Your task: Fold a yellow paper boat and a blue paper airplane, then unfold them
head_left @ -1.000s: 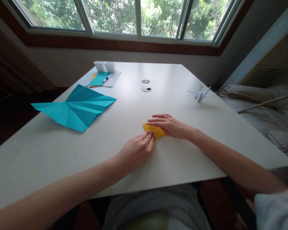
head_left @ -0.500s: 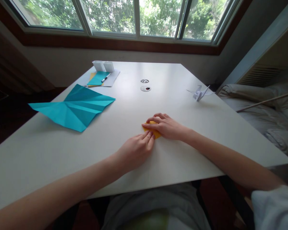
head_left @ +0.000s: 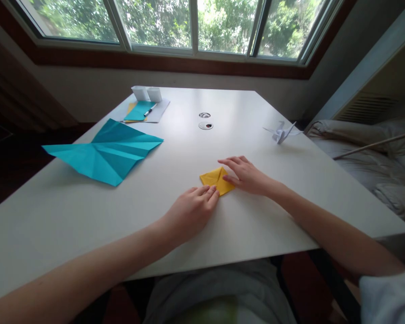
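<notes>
On smooth white table [head_left: 175, 148]: both hands flat, fingers extended, left hand [head_left: 192, 211] and right hand [head_left: 248, 175] pressing creased yellow paper square [head_left: 216, 180].

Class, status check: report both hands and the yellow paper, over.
Left hand flat, fingertips on yellow paper. Right hand open, pressing its right edge. Paper folded flat on table. Nothing in the way.

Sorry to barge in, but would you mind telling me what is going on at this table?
A person is folding a small yellow paper flat on the white table. The left hand pins its near edge with the fingertips, and the right hand presses its right side. A large creased teal sheet lies to the left, and a white paper crane stands far right.
</notes>
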The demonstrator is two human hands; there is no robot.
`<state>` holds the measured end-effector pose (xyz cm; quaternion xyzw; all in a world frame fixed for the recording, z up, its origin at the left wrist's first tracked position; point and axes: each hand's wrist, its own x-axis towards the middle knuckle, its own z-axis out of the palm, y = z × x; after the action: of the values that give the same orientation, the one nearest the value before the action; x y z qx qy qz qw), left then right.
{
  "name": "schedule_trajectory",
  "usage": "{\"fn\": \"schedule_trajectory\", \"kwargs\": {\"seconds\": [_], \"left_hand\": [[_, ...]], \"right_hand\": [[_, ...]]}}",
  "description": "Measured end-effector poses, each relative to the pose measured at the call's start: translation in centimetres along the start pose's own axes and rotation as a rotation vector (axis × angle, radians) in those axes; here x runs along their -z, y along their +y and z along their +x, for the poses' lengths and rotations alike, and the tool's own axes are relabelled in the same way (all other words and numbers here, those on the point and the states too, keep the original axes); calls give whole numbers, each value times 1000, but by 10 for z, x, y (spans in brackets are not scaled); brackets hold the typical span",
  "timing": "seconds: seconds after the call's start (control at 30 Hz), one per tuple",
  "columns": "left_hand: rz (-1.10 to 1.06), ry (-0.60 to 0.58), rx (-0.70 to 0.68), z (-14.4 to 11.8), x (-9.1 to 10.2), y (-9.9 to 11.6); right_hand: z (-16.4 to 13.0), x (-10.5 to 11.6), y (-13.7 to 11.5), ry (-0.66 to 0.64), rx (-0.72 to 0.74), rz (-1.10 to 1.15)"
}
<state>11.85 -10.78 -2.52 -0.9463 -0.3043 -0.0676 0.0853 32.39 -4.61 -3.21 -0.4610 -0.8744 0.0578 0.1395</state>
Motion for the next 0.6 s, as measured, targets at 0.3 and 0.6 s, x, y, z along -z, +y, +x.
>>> {"fn": "schedule_trajectory", "kwargs": {"seconds": [0.3,0.6], "left_hand": [[-483,90,113,6,-3,-16],[-442,101,513,10,-14,-54]], "right_hand": [[0,-1,4,-21,-85,147],[1,-4,-1,7,-147,258]]}}
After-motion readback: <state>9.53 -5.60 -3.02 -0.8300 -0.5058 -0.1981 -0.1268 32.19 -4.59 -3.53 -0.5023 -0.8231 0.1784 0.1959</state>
